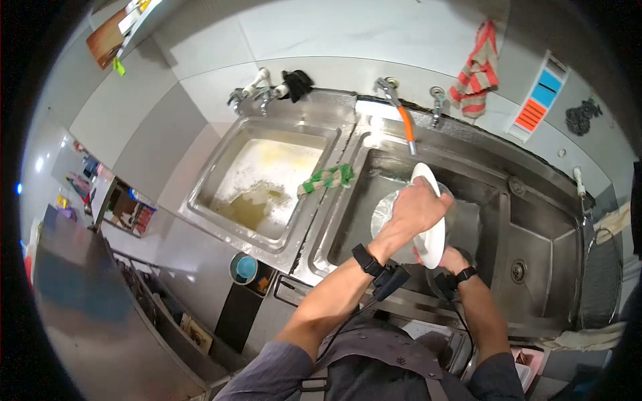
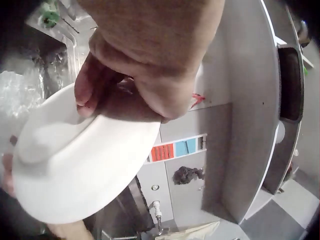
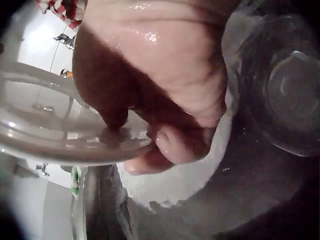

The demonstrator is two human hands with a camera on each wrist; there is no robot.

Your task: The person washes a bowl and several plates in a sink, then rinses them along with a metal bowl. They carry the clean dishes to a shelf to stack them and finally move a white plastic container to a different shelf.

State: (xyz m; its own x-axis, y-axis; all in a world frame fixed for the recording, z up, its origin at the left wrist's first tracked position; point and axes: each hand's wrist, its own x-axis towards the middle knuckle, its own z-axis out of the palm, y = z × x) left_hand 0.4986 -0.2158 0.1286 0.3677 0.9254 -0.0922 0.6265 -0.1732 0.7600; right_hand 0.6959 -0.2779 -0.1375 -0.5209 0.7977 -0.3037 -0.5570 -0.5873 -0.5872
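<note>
My left hand (image 1: 416, 208) grips a white plate (image 1: 431, 234) near its upper edge, thumb on one face and fingers on the other. The plate is tilted steeply over the right sink basin (image 1: 348, 230). At its lower edge my right hand (image 1: 455, 259) pinches the rim between thumb and fingers, as the right wrist view shows. The plate (image 2: 80, 155) looks smooth and wet in the left wrist view. Below it, another white dish (image 3: 185, 185) lies in the water, partly hidden by my right hand. Beside that dish is a clear round bowl (image 3: 295, 90).
An orange-hosed tap (image 1: 404, 123) reaches over the basin's back edge. The left basin (image 1: 200, 194) holds foamy water, and a green-and-beige cloth (image 1: 326, 179) lies on the divider. To the right is a smaller basin with a drain (image 1: 518, 270). A striped cloth (image 1: 476, 73) hangs behind.
</note>
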